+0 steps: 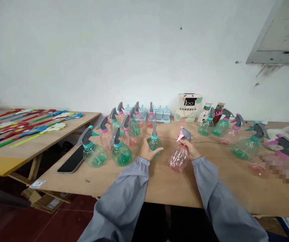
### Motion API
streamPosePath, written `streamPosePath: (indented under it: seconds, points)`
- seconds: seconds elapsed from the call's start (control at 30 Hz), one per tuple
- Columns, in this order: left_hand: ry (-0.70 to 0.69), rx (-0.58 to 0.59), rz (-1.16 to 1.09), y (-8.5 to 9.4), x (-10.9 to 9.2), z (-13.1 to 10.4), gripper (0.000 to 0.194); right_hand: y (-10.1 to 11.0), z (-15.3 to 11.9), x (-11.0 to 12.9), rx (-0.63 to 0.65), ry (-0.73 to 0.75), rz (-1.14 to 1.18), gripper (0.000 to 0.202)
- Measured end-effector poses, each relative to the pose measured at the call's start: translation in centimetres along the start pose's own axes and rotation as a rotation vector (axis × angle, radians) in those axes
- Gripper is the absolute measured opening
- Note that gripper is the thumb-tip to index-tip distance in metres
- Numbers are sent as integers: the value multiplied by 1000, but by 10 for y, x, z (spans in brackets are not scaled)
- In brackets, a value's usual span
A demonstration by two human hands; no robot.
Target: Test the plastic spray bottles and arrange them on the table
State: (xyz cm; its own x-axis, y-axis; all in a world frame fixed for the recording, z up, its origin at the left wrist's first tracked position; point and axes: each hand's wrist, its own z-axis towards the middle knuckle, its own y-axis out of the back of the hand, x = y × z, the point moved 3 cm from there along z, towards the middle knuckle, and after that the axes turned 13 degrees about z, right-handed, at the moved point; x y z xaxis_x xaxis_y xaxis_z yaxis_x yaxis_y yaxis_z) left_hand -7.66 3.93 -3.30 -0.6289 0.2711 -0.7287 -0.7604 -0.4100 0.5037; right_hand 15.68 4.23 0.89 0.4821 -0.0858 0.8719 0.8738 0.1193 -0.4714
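Observation:
My right hand is closed around the neck of a pink spray bottle with a grey and pink trigger head, tilted slightly. To its left, my left hand is at the near side of a green spray bottle, thumb stretched out to the right and apart from the fingers. That bottle stands upright; where my fingers meet it is partly hidden. More spray bottles, green and pink, stand in a group on the left. Another green one is among several on the right.
A black phone lies at the table's left. Along the wall are light-blue moulds, a paper bag and two labelled bottles, one dark red. Colourful hand-shaped sticks cover the neighbouring table. A pixelated patch hides the right edge.

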Motion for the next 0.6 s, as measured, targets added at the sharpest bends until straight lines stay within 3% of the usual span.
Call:
streamPosePath:
  seconds: [0.27, 0.47, 0.6]
  points:
    - [-35, -26, 13, 1, -2, -1, 81, -4, -5, -2, 159, -70, -34, 41]
    - [-34, -45, 4, 1, -6, -2, 78, -4, -4, 0, 83, 55, -34, 40]
    - [-20, -63, 0, 2, -9, -3, 76, -5, -6, 0, 77, 27, 7, 45]
